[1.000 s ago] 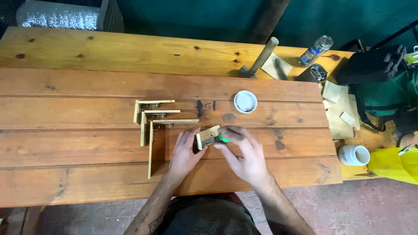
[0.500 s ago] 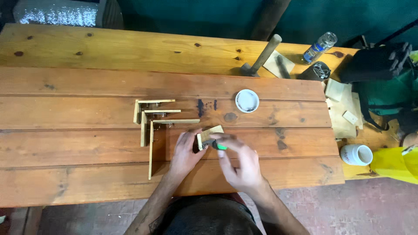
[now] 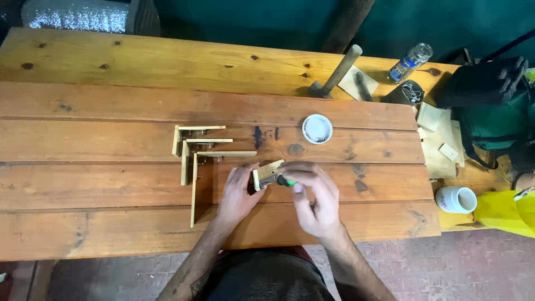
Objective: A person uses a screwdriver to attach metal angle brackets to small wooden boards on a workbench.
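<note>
My left hand (image 3: pixel 237 192) holds a small L-shaped wooden piece (image 3: pixel 266 172) down on the workbench (image 3: pixel 111 223) near its front edge. My right hand (image 3: pixel 315 198) grips a tool with a green handle (image 3: pixel 290 182), its tip against that piece. Just to the left, three larger L-shaped wooden brackets (image 3: pixel 192 150) lie nested together on the planks.
A small white dish (image 3: pixel 317 129) sits behind the hands. A mallet (image 3: pixel 334 72), a plastic bottle (image 3: pixel 409 61), wood offcuts (image 3: pixel 437 136), a white jar (image 3: pixel 456 199), a dark bag (image 3: pixel 485 83) and something yellow (image 3: pixel 504 212) are at the right end.
My right hand has shifted slightly toward me and turned on the green-handled tool. The left hand stays on the small wooden piece.
</note>
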